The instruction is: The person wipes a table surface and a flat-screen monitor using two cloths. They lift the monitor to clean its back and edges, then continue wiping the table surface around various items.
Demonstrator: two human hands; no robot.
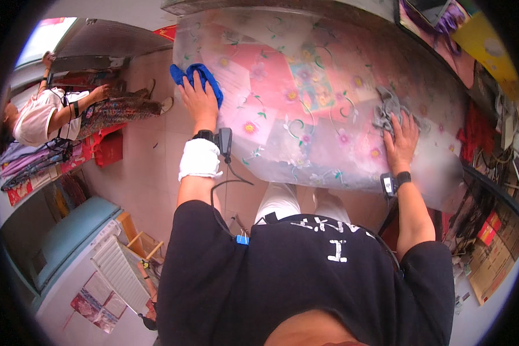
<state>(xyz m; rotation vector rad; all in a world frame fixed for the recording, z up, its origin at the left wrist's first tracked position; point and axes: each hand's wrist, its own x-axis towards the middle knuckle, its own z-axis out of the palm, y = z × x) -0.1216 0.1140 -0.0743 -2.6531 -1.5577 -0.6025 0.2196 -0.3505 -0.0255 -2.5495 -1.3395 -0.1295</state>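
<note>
My left hand (pixel 199 101) lies flat over a bunched blue cloth (pixel 205 72) at the left edge of a table. My right hand (pixel 403 140) presses down with spread fingers on a crumpled grey cloth (pixel 388 102) toward the right side. Beneath both cloths, a see-through plastic table cover (pixel 305 119) with printed flowers and green vines drapes over the front edge. Papers and pink sheets show blurrily through it. Each wrist wears a dark band with a small device, and a white wrap (pixel 200 159) circles my left forearm.
A person (pixel 52 114) stands at the left by folded fabrics (pixel 24 162). A light-blue padded piece (pixel 75 238) lies at the lower left, near another partly seen person (pixel 150 302). Cardboard boxes (pixel 493 264) stand at the right. A cable (pixel 216 207) hangs beside my left arm.
</note>
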